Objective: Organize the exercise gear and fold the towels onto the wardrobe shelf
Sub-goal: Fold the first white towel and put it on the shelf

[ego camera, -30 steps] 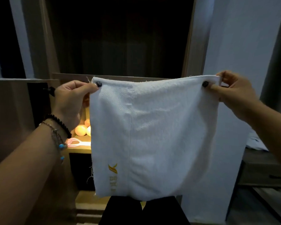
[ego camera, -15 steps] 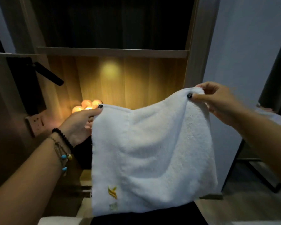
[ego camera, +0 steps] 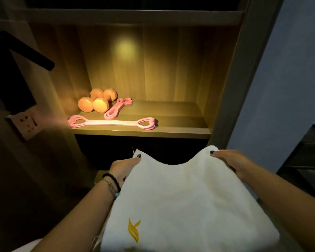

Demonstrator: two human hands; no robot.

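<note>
Near the bottom of the view, a white towel (ego camera: 185, 200) is held spread out in front of the wardrobe, its far edge sagging in the middle between two raised corners. The far left corner is pinched by the left hand (ego camera: 123, 167), thumb on top of the cloth, and the far right corner is pinched by the right hand (ego camera: 231, 160), its thumb likewise pressed onto the upper face. A yellow emblem (ego camera: 133, 230) is seen on the towel's near left part. Beaded bracelets (ego camera: 112, 182) are worn on the left wrist.

Beyond the towel, a lit wooden shelf (ego camera: 171, 122) is seen in the wardrobe, well apart from the cloth. At its far left, two orange dumbbells (ego camera: 96, 102) are laid side by side, touching. Just right of them, a folded pink resistance band (ego camera: 117, 108) is laid at an angle. Along the near edge of the shelf, a longer pink band with heart-shaped handles (ego camera: 112, 123) is stretched out from left to right. To the left, a wall socket (ego camera: 26, 122) is mounted on a dark panel, with a black handle (ego camera: 35, 54) above it.
</note>
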